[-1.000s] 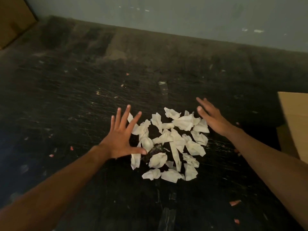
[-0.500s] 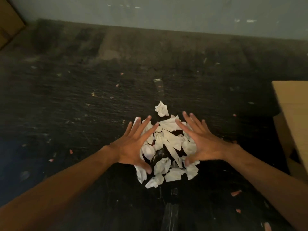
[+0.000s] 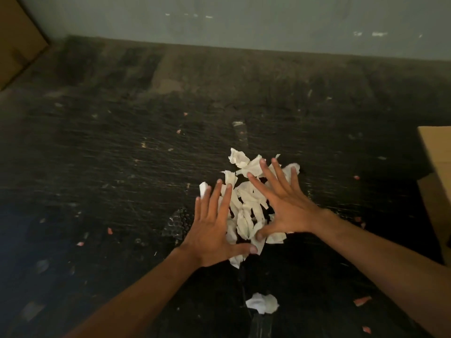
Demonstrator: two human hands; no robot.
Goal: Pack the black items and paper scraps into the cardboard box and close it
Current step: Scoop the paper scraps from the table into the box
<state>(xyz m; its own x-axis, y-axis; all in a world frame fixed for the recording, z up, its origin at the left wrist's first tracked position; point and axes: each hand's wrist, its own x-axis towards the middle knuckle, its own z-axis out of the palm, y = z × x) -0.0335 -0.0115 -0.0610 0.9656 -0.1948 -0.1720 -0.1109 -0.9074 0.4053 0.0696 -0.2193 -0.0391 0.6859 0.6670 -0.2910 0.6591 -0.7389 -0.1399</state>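
Hands spread flat, gripping nothing: left hand (image 3: 214, 230) at the scraps' (image 3: 246, 213) 8 o'clock, right hand (image 3: 284, 206) at 3. Pile between the palms, long axis 12 to 6. Stray scrap (image 3: 262, 306) loose at 6. Box (image 3: 436, 181) at 3 o'clock, nearer the right hand.

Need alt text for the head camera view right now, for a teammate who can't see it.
Two bare hands, left hand and right hand, lie spread open on a pile of crumpled white paper scraps on a dark scuffed table. One stray white paper scrap lies nearer the person, and a brown cardboard box stands at the right edge.
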